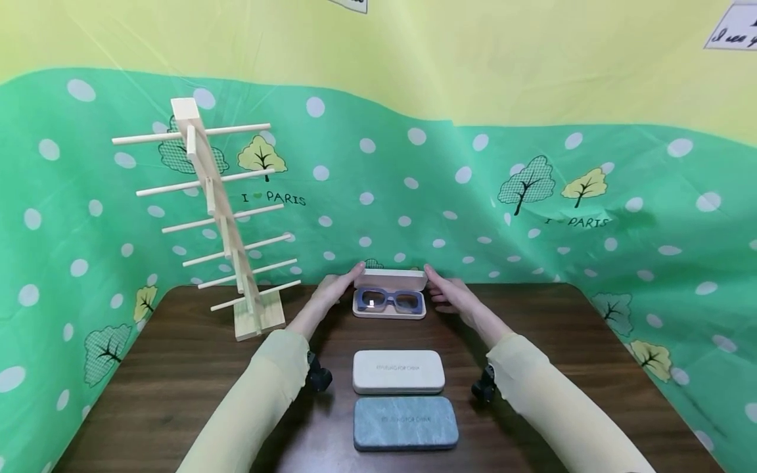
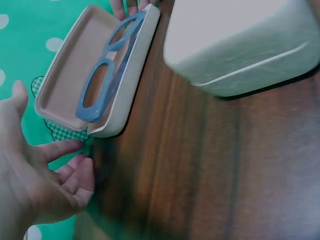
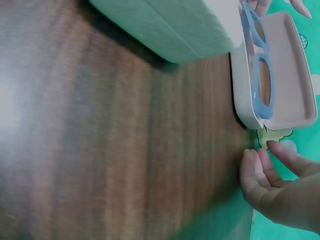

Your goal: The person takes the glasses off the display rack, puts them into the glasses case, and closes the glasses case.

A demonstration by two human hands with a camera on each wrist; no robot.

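At the back of the table lies an open white glasses case (image 1: pixel 389 315), its pinkish inner lid (image 1: pixel 390 278) raised. Blue-framed glasses (image 1: pixel 389 300) rest folded inside it. Beside the case's left end is my left hand (image 1: pixel 334 287), with loosely bent fingers and nothing in its grasp. The left wrist view shows a small gap between that hand (image 2: pixel 45 172) and the case (image 2: pixel 127 95). My right hand (image 1: pixel 454 294) mirrors it at the right end. In the right wrist view, the right hand (image 3: pixel 285 187) sits just off the case (image 3: pixel 242 90), also holding nothing.
Nearer me, a closed white case (image 1: pixel 399 372) and a closed blue-grey case (image 1: pixel 405 424) lie one before the other. A wooden rack (image 1: pixel 219 203) with several pegs stands at the back left. A green and yellow patterned cloth (image 1: pixel 414 197) hangs behind the table (image 1: pixel 568 368).
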